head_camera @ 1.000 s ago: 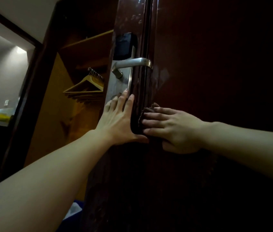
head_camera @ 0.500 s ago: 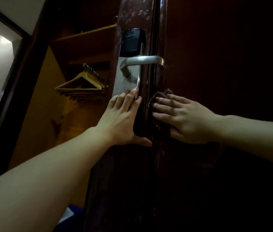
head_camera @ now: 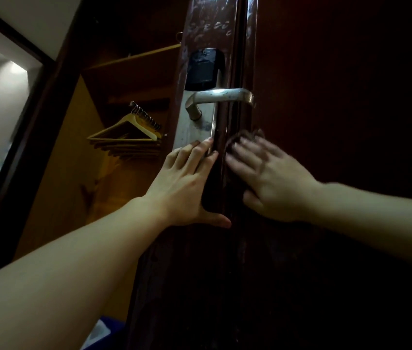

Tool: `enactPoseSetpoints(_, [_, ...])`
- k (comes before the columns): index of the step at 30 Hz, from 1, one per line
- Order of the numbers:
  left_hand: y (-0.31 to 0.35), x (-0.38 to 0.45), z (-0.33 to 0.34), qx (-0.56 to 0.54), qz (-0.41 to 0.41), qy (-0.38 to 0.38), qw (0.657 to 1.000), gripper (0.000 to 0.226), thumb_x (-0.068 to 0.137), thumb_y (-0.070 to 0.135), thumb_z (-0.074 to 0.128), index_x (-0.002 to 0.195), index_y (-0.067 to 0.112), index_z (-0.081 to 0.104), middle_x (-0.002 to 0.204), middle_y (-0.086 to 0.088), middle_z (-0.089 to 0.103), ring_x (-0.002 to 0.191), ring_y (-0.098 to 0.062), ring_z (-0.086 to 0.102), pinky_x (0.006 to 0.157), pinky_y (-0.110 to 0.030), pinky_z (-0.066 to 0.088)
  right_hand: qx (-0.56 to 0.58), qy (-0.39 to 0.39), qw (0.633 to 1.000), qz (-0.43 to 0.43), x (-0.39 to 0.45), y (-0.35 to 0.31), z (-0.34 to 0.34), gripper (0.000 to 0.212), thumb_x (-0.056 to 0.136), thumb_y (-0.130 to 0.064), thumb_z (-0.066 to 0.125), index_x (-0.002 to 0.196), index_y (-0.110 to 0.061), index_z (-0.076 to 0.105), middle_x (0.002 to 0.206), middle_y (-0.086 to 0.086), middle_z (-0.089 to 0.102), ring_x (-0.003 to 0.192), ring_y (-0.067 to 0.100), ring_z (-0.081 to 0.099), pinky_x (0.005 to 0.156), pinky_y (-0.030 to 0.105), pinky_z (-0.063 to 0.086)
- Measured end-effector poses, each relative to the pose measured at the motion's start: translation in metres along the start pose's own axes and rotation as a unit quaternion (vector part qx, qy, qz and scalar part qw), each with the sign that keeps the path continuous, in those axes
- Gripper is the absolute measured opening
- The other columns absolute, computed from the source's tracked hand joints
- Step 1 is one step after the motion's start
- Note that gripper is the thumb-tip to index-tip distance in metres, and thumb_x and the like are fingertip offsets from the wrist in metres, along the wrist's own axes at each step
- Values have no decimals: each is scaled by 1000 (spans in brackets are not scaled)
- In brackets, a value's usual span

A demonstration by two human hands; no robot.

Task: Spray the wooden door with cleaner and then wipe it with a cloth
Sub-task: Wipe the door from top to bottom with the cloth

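The dark brown wooden door (head_camera: 338,97) stands edge-on in front of me, with spray droplets on its edge near the top. My left hand (head_camera: 187,183) grips the door's edge just below the lock plate, thumb wrapped onto the right face. My right hand (head_camera: 268,178), blurred, presses a dark cloth (head_camera: 246,136) flat against the door's right face below the silver lever handle (head_camera: 221,96). Only the cloth's upper rim shows past the fingertips. No spray bottle is in view.
A black electronic lock (head_camera: 204,68) sits above the handle on a metal plate. Left of the door is an open wardrobe with several wooden hangers (head_camera: 126,133) on a rail. A lit room shows through a doorway at far left. Something blue and white (head_camera: 98,334) lies on the floor.
My right hand has slid the cloth upward along the door's face toward the handle. My left hand has kept its grip on the door's edge.
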State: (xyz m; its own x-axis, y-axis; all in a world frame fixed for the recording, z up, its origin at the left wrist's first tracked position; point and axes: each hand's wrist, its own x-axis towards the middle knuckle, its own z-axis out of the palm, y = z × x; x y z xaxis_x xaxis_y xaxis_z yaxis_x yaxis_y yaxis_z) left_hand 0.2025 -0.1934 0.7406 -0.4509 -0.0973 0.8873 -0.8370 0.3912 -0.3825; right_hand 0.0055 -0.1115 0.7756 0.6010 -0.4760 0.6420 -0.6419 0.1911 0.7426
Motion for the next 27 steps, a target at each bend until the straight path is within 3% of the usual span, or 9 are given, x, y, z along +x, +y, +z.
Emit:
enactPoseSetpoints(2, [0, 1, 0, 3, -1, 0, 1000, 138, 47, 102, 33, 152, 14, 14, 159, -6, 1, 145, -24, -1, 118, -40, 2, -8, -1, 997, -72, -24, -2, 6, 70, 82, -49, 37, 139, -12, 51, 146, 19, 46, 140, 34, 38, 116, 43, 16])
enactPoseSetpoints(5, [2, 1, 1, 0, -6, -3, 1000, 139, 47, 101, 32, 153, 13, 12, 158, -5, -1, 144, -24, 1, 119, -41, 3, -37, -21, 997, -67, -18, 12, 2, 72, 80, -51, 33, 137, -14, 54, 146, 17, 47, 139, 32, 39, 114, 42, 15])
enactPoseSetpoints(8, [2, -2, 1, -17, -9, -9, 1000, 140, 48, 100, 30, 154, 13, 4, 160, -5, -7, 146, -24, -3, 120, -42, 2, -23, -32, 998, 51, 19, 27, -9, 78, 84, -55, 16, 153, -19, 25, 161, 9, 19, 150, 24, 9, 120, 38, 0])
enactPoseSetpoints(11, [4, -6, 0, -25, -18, 0, 1000, 141, 48, 99, 31, 153, 8, 2, 160, -8, -3, 148, -26, -1, 121, -43, 6, 6, -24, 990, 139, 46, 24, -12, 73, 93, -52, 29, 156, -20, 8, 164, 4, 4, 151, 21, -6, 122, 41, -5])
enactPoseSetpoints(13, [6, -9, 0, -37, -31, 1, 999, 141, 50, 99, 31, 152, 5, 4, 159, -11, 2, 148, -27, 2, 121, -43, 9, 5, -8, 995, 100, 41, 7, -6, 75, 92, -51, 32, 156, -19, 11, 163, 7, 8, 151, 25, 0, 122, 42, -3])
enactPoseSetpoints(17, [10, -15, -1, -55, -48, -16, 997, 134, 60, 91, 42, 153, 4, 0, 160, -13, -1, 148, -27, -2, 122, -41, 5, 18, 42, 994, -96, -17, -32, 13, 69, 83, -47, 37, 140, -12, 50, 148, 14, 45, 142, 33, 34, 119, 43, 16])
enactPoseSetpoints(20, [11, -16, -4, -42, -40, -43, 997, 133, 65, 86, 51, 152, 7, -12, 160, -10, -14, 148, -25, -12, 119, -36, -5, 4, 17, 987, -157, -33, -29, 22, 63, 86, -45, 42, 140, -15, 51, 148, 11, 46, 143, 28, 33, 116, 42, 15])
enactPoseSetpoints(22, [10, -16, -7, -38, -40, -58, 997, 137, 62, 88, 51, 151, 9, -16, 160, -8, -19, 148, -24, -15, 119, -37, -5, -12, 29, 992, -122, -18, -20, 20, 65, 84, -46, 39, 139, -14, 52, 146, 13, 48, 140, 29, 38, 118, 41, 17])
enactPoseSetpoints(27, [9, -16, -14, -40, -51, -74, 995, 143, 55, 92, 50, 151, 12, -19, 159, -5, -22, 147, -21, -19, 120, -36, -6, 59, 82, 991, 90, 7, -6, 11, 67, 84, -35, 29, 139, -1, 48, 144, 23, 47, 137, 36, 41, 116, 44, 23])
